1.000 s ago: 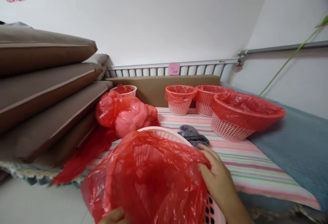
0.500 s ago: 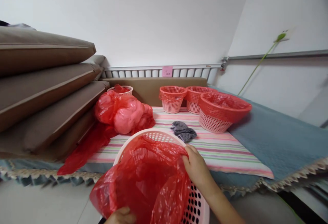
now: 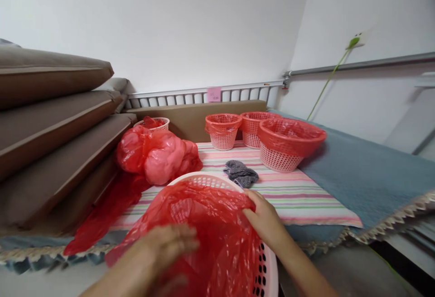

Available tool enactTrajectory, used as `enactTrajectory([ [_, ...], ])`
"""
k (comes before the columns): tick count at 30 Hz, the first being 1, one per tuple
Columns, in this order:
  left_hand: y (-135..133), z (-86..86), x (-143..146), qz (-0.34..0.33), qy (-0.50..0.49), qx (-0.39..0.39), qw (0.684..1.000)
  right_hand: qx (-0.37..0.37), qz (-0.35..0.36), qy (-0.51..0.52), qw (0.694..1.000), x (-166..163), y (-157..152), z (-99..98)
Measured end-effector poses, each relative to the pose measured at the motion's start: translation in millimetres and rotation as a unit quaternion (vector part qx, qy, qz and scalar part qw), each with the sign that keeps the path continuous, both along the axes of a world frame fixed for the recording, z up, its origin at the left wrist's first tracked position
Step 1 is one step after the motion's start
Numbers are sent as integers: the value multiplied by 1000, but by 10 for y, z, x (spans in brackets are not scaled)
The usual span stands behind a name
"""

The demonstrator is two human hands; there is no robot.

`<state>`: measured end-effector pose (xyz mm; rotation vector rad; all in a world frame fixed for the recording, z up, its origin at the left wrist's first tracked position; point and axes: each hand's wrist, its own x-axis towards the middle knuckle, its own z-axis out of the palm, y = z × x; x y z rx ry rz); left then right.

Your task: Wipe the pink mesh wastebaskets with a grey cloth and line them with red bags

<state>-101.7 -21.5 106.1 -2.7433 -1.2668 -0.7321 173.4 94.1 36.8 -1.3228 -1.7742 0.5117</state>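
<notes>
A pale pink plastic basket (image 3: pixel 268 261) with a perforated wall stands close in front of me at the bottom centre. A thin red plastic bag (image 3: pixel 210 224) is spread inside it and hangs over its left side. At the back right of the rim, my right hand (image 3: pixel 263 213) pinches the bag's edge. My left hand (image 3: pixel 166 247), blurred by motion, is over the bag's opening at the front left, fingers stretched out and thumb apart, holding nothing that I can see. The basket's lower part and left wall are hidden.
Three baskets with red liners stand at the back right, the nearest lined basket (image 3: pixel 285 147) among them. A grey cloth (image 3: pixel 241 173) lies on the striped sheet (image 3: pixel 288 197). Red bags (image 3: pixel 163 156) are heaped left, beside stacked cushions (image 3: pixel 50 138) and another basket (image 3: pixel 163 125).
My left hand has risen from the bottom edge over the bag's opening and its fingers have stretched out. My right hand stays at the rim. The view has shifted slightly.
</notes>
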Motion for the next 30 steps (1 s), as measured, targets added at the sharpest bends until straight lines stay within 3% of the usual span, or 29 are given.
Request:
enactTrajectory([
  [4,481,258,-77,168,8,66,984,-48,26,99,994,-8,-23,73],
  [9,937,294,-274,261,24,-65,963,-150,54,267,950,117,-67,150],
  [12,1124,273,-404,258,-107,-123,952,-203,71,280,936,284,-49,143],
  [16,1281,230,-391,234,-323,-241,885,-190,112,200,955,466,23,237],
  [18,1305,210,-312,211,-393,-254,858,-160,120,190,961,471,63,380],
  [22,1282,152,-175,176,-456,-221,844,-141,111,134,975,288,177,666],
  [25,1253,101,-150,165,-485,-215,831,-143,92,56,984,85,301,695],
  [27,1231,98,-151,164,-508,-250,808,-150,87,22,985,-22,380,648],
  [30,1174,174,-150,151,-551,-344,745,-153,93,3,984,-103,454,595],
])
